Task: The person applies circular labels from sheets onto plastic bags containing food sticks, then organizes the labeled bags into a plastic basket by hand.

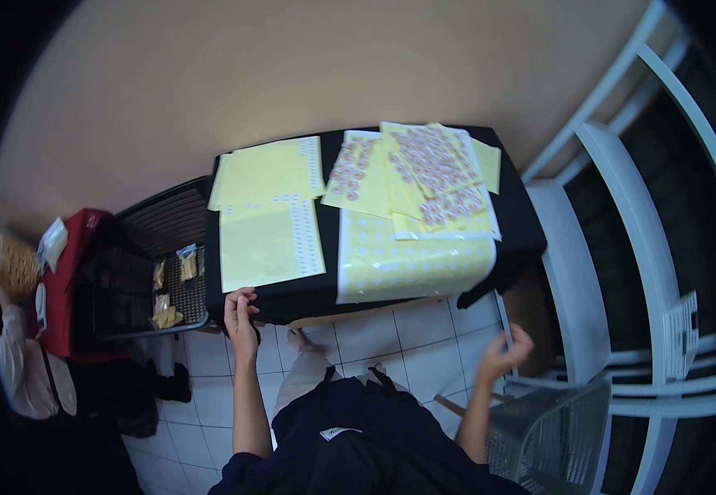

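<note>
My left hand [243, 320] is at the front edge of a black-covered table [279, 309], its fingers partly bent and apart, holding nothing that I can see. Just beyond its fingertips lies a yellow sticker sheet [259, 247] with a column of small pale labels on its right side. Another yellow sheet [267, 169] lies behind it. My right hand [506, 353] hangs in the air off the table's right front corner, slightly blurred, with loosely curled fingers and nothing visible in it. Sheets with round reddish stickers [432, 165] overlap on a yellow sheet with pale round dots [411, 264].
A black crate [147, 326] with several small packets stands left of the table. Further left, a person's sleeve [15, 355] shows by a red-covered table [69, 280]. A grey plastic chair [548, 437] and white shelving [572, 280] are at the right.
</note>
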The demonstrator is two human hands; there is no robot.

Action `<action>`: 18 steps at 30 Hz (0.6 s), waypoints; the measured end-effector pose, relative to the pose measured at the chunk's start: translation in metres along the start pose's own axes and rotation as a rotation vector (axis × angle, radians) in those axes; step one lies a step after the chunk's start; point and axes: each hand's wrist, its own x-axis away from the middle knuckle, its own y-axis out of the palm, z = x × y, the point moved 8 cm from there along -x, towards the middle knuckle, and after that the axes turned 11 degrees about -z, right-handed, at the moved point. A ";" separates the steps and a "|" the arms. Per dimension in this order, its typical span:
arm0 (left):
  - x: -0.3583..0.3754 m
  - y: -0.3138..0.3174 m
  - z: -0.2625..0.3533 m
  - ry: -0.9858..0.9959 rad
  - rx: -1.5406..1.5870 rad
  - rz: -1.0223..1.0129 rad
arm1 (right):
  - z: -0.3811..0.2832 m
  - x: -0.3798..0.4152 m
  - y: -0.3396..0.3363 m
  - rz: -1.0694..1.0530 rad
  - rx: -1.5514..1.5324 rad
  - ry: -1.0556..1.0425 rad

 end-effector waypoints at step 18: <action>-0.153 -0.336 -0.314 -0.817 -0.225 0.342 | -0.438 0.089 0.227 -0.788 -0.587 -0.741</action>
